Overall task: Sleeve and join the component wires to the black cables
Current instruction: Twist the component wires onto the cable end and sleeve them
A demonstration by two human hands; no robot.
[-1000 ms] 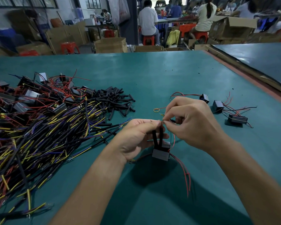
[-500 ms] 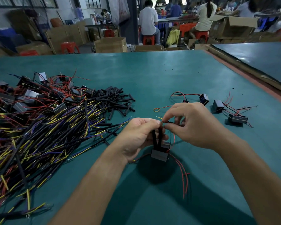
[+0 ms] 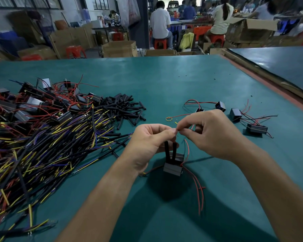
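A small grey box component hangs just above the green table, with two black sleeves rising from it into my left hand. My left hand pinches the tops of those sleeved wires. My right hand pinches a thin red and yellow wire end right beside the left fingertips. Loose red wires trail from the component down to the table. A big heap of black cables with yellow, blue and red ends lies to the left.
A pile of short black sleeve tubes lies behind the cable heap, with grey box components further left. Three wired components lie at right. A raised dark table borders the right. People sit at benches in the background.
My hands and the hanging component have shifted only slightly. The right fingers have worked along the thin wire at the left fingertips, and the trailing red wires have swung a little.
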